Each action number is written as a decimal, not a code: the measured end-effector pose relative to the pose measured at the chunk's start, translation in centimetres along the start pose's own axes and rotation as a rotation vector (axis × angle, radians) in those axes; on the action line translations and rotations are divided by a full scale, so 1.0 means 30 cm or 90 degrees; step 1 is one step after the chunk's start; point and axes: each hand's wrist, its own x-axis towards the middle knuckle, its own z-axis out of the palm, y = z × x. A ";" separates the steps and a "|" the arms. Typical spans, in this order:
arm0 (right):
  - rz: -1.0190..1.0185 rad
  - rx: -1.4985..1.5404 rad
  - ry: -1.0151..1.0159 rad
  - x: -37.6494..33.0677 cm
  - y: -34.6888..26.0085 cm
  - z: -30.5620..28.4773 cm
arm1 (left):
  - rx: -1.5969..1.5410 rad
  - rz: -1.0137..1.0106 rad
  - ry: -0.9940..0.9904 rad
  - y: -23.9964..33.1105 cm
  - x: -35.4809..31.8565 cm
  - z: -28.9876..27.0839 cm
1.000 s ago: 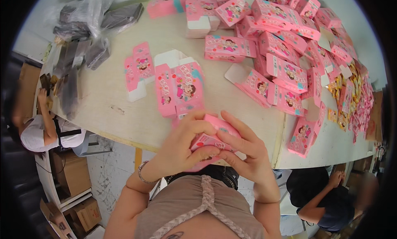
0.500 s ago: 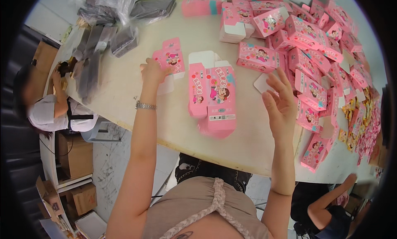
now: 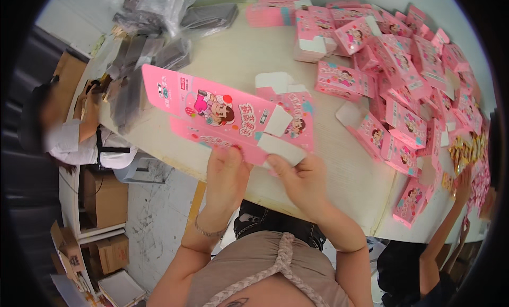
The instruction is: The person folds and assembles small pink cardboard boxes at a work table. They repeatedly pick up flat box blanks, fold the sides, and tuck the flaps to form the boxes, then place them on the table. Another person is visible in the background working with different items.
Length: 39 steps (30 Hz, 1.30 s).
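Above the table's near edge, both hands hold a pink printed carton [image 3: 207, 108], tilted, its long panels stretching to the far left. My left hand [image 3: 229, 177] is closed on its near lower edge, thumb on top. My right hand [image 3: 305, 185] pinches its right end, near the white end flaps, and its fingers are partly hidden. Behind the carton, partly covered by it, flat pink cartons [image 3: 305, 101] lie on the table with white flaps at the far end.
Folded pink boxes [image 3: 395, 57] heap up at the right, beside stacked flat cartons [image 3: 313, 47]. Yellow sachets [image 3: 466, 149] lie at far right, where a co-worker's hand [image 3: 464, 185] reaches in. Grey plastic-wrapped items [image 3: 127, 97] crowd the left; another person sits there.
My left hand has come back from the far left, and my right hand has moved in to meet it. Both now grip a carton, raised over the flat cartons.
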 end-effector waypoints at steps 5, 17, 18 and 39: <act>-0.383 -0.507 -0.031 -0.008 -0.199 -0.245 | 0.517 0.494 0.071 0.126 0.039 0.089; -0.235 0.056 0.004 -0.117 -0.081 -0.235 | 0.473 0.159 -0.665 0.136 -0.057 0.284; -0.178 0.089 -0.012 -0.141 -0.107 -0.215 | 0.445 0.093 -0.679 0.133 -0.068 0.280; -0.278 0.191 0.178 -0.168 0.011 -0.217 | 0.310 -0.113 -0.545 0.038 -0.081 0.272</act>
